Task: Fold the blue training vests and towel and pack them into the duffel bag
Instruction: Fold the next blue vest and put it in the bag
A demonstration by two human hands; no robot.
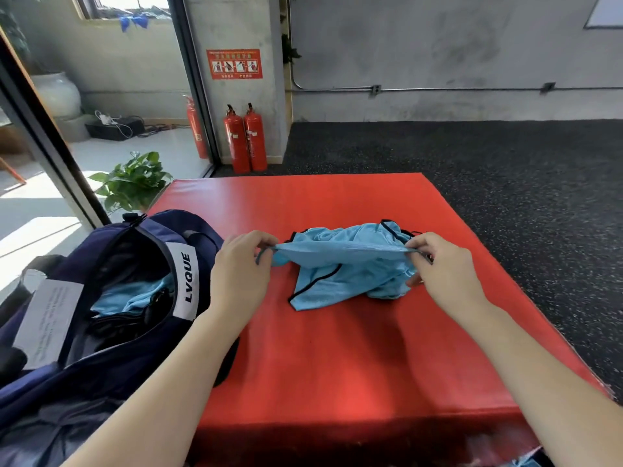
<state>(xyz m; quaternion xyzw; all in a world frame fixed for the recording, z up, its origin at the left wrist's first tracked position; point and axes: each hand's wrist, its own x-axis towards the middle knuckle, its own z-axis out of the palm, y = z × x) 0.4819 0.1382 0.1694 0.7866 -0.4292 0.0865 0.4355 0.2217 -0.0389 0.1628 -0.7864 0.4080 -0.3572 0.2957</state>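
Note:
A light blue training vest (pixel 347 264) with black trim lies crumpled on the red mat (pixel 337 348). My left hand (pixel 241 267) pinches its left edge and my right hand (pixel 441 264) pinches its right edge, holding that edge stretched taut between them just above the mat. The navy duffel bag (pixel 111 298) stands open at the mat's left side, with light blue fabric (pixel 135 299) lying inside it. A white label reading LVQUE shows on the bag's rim. No towel can be made out apart from the blue fabric.
Dark speckled rubber floor (pixel 505 183) surrounds the mat at the back and right. Two red fire extinguishers (pixel 245 139) stand by a concrete pillar at the back. A potted plant (pixel 133 182) and a glass partition are at the left.

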